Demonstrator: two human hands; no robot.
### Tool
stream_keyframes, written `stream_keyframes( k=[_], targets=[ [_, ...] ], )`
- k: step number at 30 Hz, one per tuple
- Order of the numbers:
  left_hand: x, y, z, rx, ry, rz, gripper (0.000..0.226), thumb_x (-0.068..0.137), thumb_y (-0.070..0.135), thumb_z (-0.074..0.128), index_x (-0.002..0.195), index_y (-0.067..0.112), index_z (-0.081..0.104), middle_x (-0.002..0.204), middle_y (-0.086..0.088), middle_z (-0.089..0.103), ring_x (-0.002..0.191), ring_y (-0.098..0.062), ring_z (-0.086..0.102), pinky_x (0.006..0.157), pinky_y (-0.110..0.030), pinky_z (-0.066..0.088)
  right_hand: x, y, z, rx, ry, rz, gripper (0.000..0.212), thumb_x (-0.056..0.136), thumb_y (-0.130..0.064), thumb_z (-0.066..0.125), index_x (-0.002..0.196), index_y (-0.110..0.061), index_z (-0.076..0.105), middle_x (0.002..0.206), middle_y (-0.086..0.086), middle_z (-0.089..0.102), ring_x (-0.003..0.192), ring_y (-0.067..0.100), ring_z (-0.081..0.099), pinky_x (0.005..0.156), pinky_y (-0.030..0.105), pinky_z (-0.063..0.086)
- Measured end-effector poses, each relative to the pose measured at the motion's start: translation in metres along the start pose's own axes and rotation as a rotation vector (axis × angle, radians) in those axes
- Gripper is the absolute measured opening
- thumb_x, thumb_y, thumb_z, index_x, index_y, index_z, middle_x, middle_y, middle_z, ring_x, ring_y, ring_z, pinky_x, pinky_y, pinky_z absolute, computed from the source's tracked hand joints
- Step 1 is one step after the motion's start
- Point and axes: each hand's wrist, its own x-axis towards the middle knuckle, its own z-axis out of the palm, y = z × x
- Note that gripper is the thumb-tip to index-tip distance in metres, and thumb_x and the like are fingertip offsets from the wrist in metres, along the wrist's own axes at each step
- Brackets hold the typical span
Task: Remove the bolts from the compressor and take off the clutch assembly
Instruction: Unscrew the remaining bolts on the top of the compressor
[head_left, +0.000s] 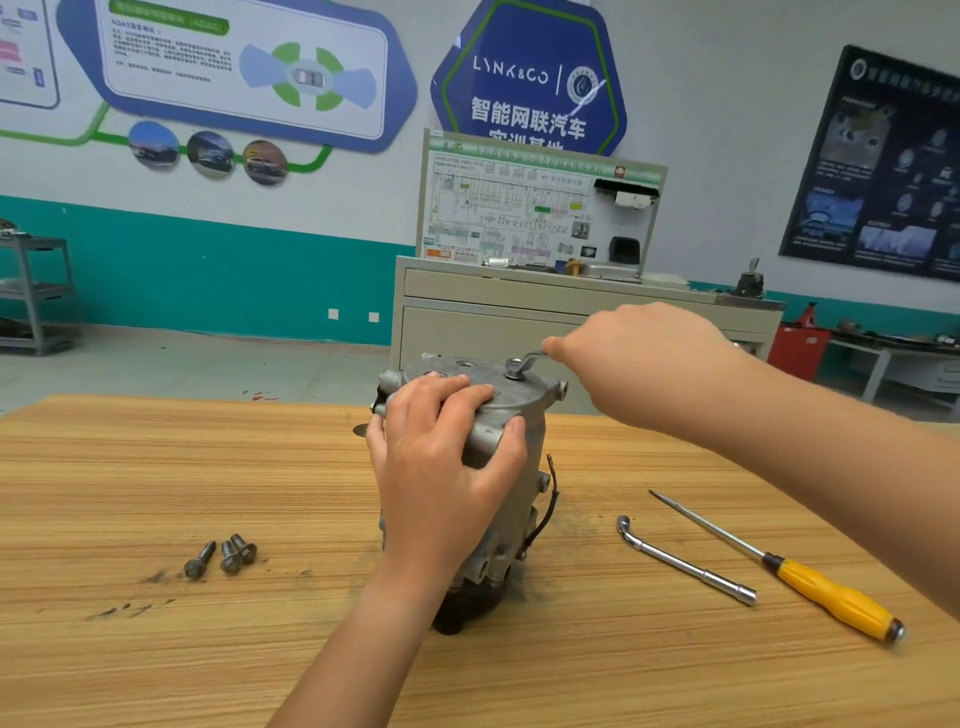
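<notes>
On the table, centre: compressor stands on end.
Left hand: fingers clamped over the compressor's top edge.
Right hand: fingers closed round a ring spanner seated on a top bolt, 12 o'clock.
Done: three loose bolts at 8 o'clock.
Left: this bolt, perhaps others; dark clutch assembly, underneath, seemingly not yet off.

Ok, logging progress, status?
Left hand grips compressor. Right hand holds wrench on top bolt. Three bolts out on table. Nothing blocking.
</notes>
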Motion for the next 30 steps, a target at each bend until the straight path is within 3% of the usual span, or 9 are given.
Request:
stream_keyframes(
  k=[2,5,9,12,16,18,20,25,30],
  targets=[
    [0.000,0.000,0.000,-0.006,-0.007,-0.002,0.043,0.079,0.043,0.049,0.094,0.009,0.071,0.105,-0.006,0.066,0.109,-0.030,0.055,0.091,-0.063,0.039,0.003,0.006,-0.001,0.002,0.008,-0.005,0.052,0.085,0.003,0.043,0.129,-0.024,0.049,0.064,-0.003,0.034,0.051,0.015,0.032,0.038,0.024,0.022],
    [-0.001,-0.001,-0.001,0.002,-0.012,0.001,0.043,0.079,0.043,0.049,0.095,0.010,0.071,0.105,-0.006,0.065,0.109,-0.030,0.055,0.091,-0.064,0.038,0.001,0.012,0.008,0.042,0.028,-0.044,0.068,0.087,0.005,0.037,0.141,-0.035,0.029,0.062,-0.003,0.035,0.049,0.013,0.034,0.037,0.025,0.028],
    [-0.001,-0.001,0.000,-0.005,-0.004,0.002,0.042,0.079,0.042,0.050,0.094,0.010,0.071,0.105,-0.006,0.065,0.109,-0.030,0.055,0.091,-0.065,0.038,-0.001,0.017,0.032,0.148,0.012,-0.044,0.072,0.091,0.000,0.036,0.145,-0.041,0.012,0.063,-0.004,0.039,0.050,0.011,0.039,0.042,0.025,0.036],
    [-0.001,0.000,0.000,-0.012,-0.009,-0.005,0.042,0.079,0.042,0.050,0.095,0.010,0.071,0.105,-0.005,0.065,0.110,-0.030,0.055,0.091,-0.067,0.037,0.005,0.019,0.039,0.169,0.057,-0.049,0.067,0.093,-0.005,0.036,0.145,-0.041,0.014,0.060,-0.003,0.038,0.049,0.012,0.040,0.043,0.026,0.037],
    [0.000,0.001,-0.002,-0.019,-0.013,0.009,0.042,0.079,0.041,0.050,0.095,0.009,0.071,0.105,-0.006,0.065,0.109,-0.029,0.055,0.091,-0.064,0.039,-0.002,0.023,0.060,0.248,0.212,-0.066,0.044,0.098,-0.029,0.034,0.141,-0.036,0.032,0.056,-0.004,0.045,0.047,0.015,0.043,0.043,0.024,0.034],
    [0.002,0.001,-0.001,-0.025,-0.004,0.040,0.041,0.080,0.039,0.051,0.094,0.007,0.072,0.102,-0.008,0.066,0.106,-0.032,0.056,0.091,-0.058,0.043,-0.004,0.024,0.080,0.352,0.384,-0.055,0.034,0.097,-0.028,0.044,0.128,-0.021,0.055,0.062,0.004,0.057,0.050,0.024,0.053,0.042,0.029,0.041],
    [0.003,-0.002,-0.001,-0.020,0.002,0.066,0.040,0.080,0.038,0.052,0.094,0.006,0.072,0.101,-0.009,0.067,0.104,-0.034,0.057,0.092,-0.048,0.045,0.007,0.023,0.093,0.449,0.487,-0.048,0.026,0.094,-0.019,0.052,0.113,-0.007,0.065,0.071,0.012,0.064,0.059,0.031,0.060,0.049,0.039,0.048],
    [0.005,-0.008,-0.001,-0.006,-0.002,0.098,0.040,0.079,0.038,0.053,0.093,0.006,0.072,0.098,-0.008,0.067,0.100,-0.032,0.056,0.096,-0.023,0.031,0.059,0.015,0.103,0.511,0.478,-0.080,0.028,0.097,-0.022,0.046,0.117,-0.008,0.062,0.109,0.007,0.066,0.100,0.027,0.061,0.079,0.039,0.048],
    [0.006,-0.009,0.001,-0.005,0.014,0.120,0.039,0.079,0.038,0.054,0.092,0.006,0.072,0.098,-0.007,0.066,0.101,-0.027,0.054,0.097,-0.019,0.029,0.088,0.011,0.102,0.531,0.429,-0.163,0.035,0.099,-0.028,0.039,0.129,-0.016,0.053,0.133,-0.001,0.054,0.119,0.019,0.052,0.088,0.035,0.046]
  ],
)
